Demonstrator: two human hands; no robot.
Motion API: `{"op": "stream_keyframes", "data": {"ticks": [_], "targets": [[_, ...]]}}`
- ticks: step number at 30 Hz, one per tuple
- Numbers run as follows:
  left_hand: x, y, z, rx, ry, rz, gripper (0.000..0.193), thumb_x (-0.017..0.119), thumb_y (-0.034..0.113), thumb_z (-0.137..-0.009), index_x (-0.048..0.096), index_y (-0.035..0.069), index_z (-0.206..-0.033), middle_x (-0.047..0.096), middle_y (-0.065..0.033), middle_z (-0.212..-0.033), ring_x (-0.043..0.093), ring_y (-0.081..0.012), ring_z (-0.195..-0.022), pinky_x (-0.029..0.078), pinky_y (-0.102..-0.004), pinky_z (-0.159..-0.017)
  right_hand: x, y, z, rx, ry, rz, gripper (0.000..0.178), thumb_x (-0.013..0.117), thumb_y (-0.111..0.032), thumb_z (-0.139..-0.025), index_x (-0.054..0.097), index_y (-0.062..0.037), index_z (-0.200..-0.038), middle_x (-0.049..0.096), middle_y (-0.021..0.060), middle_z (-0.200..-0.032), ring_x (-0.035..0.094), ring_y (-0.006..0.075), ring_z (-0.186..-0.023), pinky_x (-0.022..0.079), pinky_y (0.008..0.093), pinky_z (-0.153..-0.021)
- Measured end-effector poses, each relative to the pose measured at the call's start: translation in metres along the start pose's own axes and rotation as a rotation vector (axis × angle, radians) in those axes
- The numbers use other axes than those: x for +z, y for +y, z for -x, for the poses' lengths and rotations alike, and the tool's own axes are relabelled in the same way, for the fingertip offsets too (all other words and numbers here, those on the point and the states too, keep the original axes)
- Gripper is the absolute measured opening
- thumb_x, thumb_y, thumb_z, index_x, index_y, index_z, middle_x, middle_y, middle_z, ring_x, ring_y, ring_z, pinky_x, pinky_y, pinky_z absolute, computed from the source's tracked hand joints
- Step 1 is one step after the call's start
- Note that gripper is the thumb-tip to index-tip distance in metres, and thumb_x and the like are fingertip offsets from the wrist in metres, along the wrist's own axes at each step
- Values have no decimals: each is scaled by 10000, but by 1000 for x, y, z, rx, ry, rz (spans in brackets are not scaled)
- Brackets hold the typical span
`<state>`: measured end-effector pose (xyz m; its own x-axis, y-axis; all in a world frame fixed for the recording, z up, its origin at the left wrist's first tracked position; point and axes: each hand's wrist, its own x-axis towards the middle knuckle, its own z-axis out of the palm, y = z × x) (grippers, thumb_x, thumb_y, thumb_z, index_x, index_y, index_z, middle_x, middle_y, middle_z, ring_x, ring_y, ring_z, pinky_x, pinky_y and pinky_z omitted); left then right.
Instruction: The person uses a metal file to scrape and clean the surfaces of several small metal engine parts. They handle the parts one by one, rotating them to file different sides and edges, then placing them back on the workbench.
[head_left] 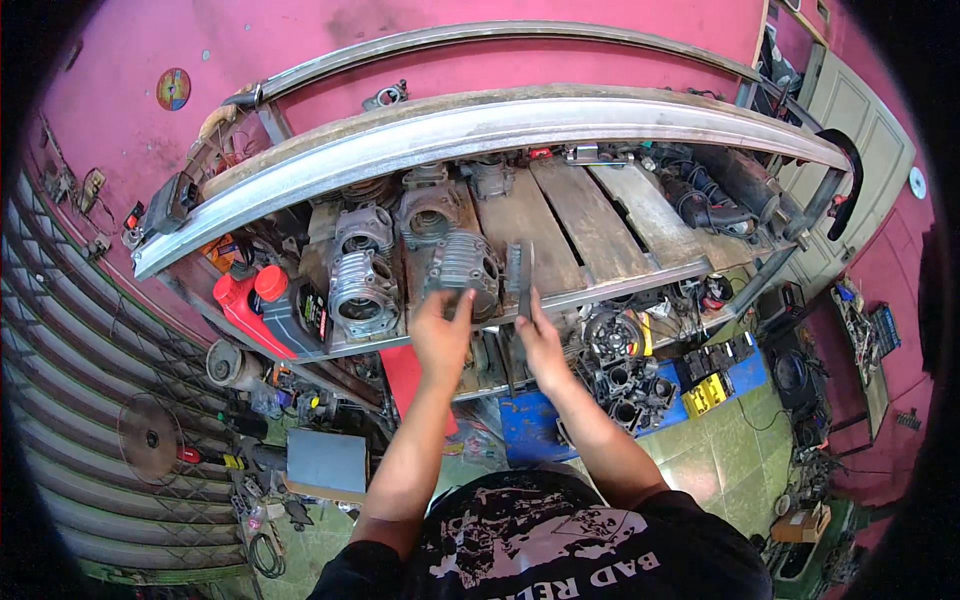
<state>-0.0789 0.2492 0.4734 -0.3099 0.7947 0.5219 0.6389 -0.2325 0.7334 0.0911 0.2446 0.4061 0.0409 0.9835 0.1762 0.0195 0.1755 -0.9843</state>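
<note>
My left hand (443,335) is closed on the near edge of a grey finned engine cylinder (462,262) at the front of the wooden bench. In my right hand (540,345) is a brush (522,285), held upright by its handle, bristles facing left toward the cylinder. A narrow gap separates the bristles from the cylinder. Left of my left hand stands another finned cylinder (362,290), with a further cylinder casting (364,230) behind it. A casting with a round bore (429,212) sits behind the cylinder I hold.
A metal rail (520,118) spans the bench above the work. Red and black bottles (290,305) stand at the bench's left end. Power tools (715,205) lie at the right. Engine parts (625,385) sit low on a blue surface (530,425) at my right.
</note>
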Motion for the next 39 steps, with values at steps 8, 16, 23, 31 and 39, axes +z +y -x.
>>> {"op": "stream_keyframes", "data": {"ticks": [8, 16, 23, 31, 39], "targets": [[-32, 8, -92, 41, -501, -411, 810, 834, 614, -755, 672, 121, -1376, 753, -233, -1011, 727, -416, -971, 569, -463, -867, 29, -21, 39, -178, 31, 209, 731, 558, -141, -1037, 171, -26, -1646, 685, 205, -1190, 633, 228, -1045, 478, 327, -973], [-27, 15, -113, 125, -602, -666, 857, 773, 711, -739, 711, 64, -1297, 735, -272, -980, 733, -413, -949, 581, -491, -862, -20, -29, -2, -167, -262, 236, 726, 580, -196, -1028, 218, -16, -1630, 535, 327, -1471, 544, 365, -1382, 388, 353, -1146], [-27, 15, -111, 138, -580, -596, 867, 824, 675, -707, 722, 10, -1254, 727, -293, -995, 730, -424, -964, 578, -472, -881, -9, -36, 2, -156, -181, 196, 765, 611, -181, -1015, 200, -36, -1644, 659, 269, -1330, 626, 229, -1206, 444, 315, -1051], [-26, 13, -111, 113, -567, -577, 882, 828, 677, -696, 713, 22, -1277, 735, -271, -1001, 734, -409, -961, 580, -472, -881, -20, -40, -30, -247, -306, 170, 776, 603, -115, -1017, 162, -24, -1648, 576, 247, -1471, 543, 225, -1342, 362, 314, -1141], [-26, 26, -109, 22, -574, -539, 877, 878, 604, -686, 689, 16, -1307, 708, -326, -1013, 732, -415, -989, 570, -445, -901, -21, -38, -36, -285, -295, 223, 760, 615, -164, -1008, 213, -28, -1638, 571, 278, -1464, 615, 237, -1258, 439, 331, -1073]]}}
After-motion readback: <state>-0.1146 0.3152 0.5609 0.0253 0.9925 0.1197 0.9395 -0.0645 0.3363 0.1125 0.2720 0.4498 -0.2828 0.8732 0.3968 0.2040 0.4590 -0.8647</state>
